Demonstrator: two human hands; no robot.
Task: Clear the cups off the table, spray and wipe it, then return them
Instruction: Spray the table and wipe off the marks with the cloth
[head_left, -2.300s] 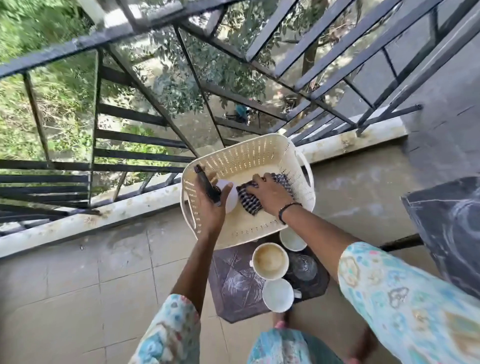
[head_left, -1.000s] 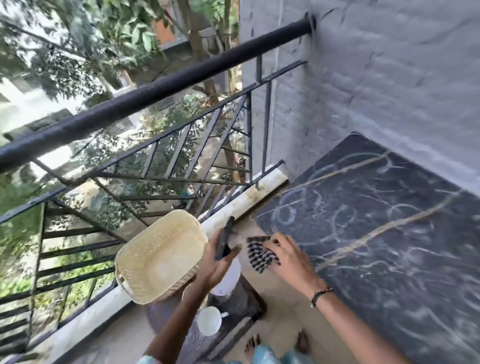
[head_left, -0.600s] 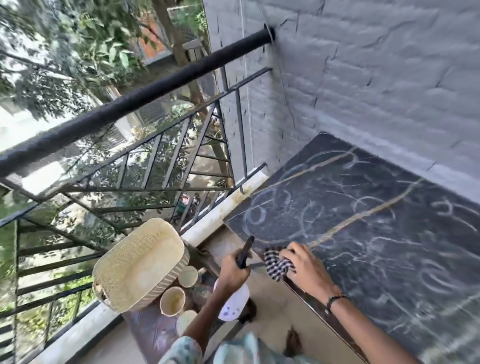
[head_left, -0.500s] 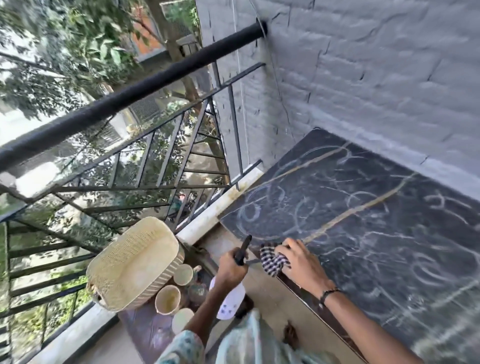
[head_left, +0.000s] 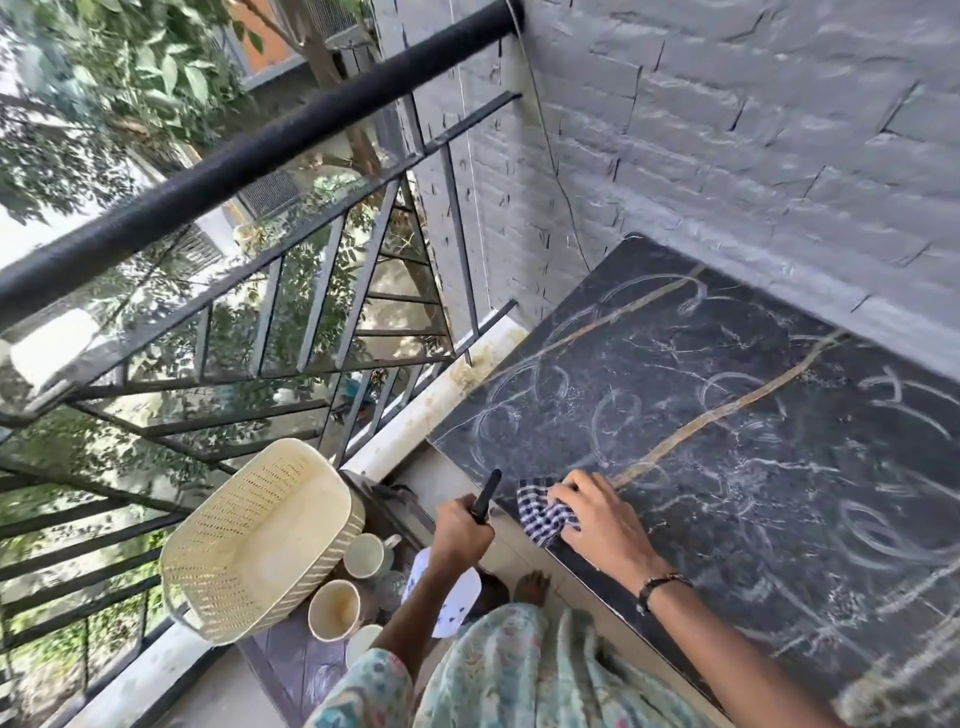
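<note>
The dark marble table (head_left: 727, 415), streaked with white ring marks, stands against the grey wall on the right. My right hand (head_left: 597, 519) holds a blue checked cloth (head_left: 543, 512) at the table's near left corner. My left hand (head_left: 460, 535) grips a spray bottle (head_left: 457, 597) by its black nozzle, the white body hanging below my wrist, just left of the table's edge. Three cups (head_left: 369, 553) (head_left: 335, 608) (head_left: 363, 642) and a clear glass (head_left: 387, 587) stand on a low dark stool (head_left: 291, 670) at lower left.
A cream plastic basket (head_left: 254, 535) sits on the stool beside the cups. The black metal railing (head_left: 234, 171) runs across the left, with a pale ledge (head_left: 415, 421) at its foot. A bare foot (head_left: 530, 584) shows on the floor between stool and table.
I have lifted the bottle and the cloth out of the basket and turned right to the table. Both hands now sit at its near left corner, the cloth touching the top.
</note>
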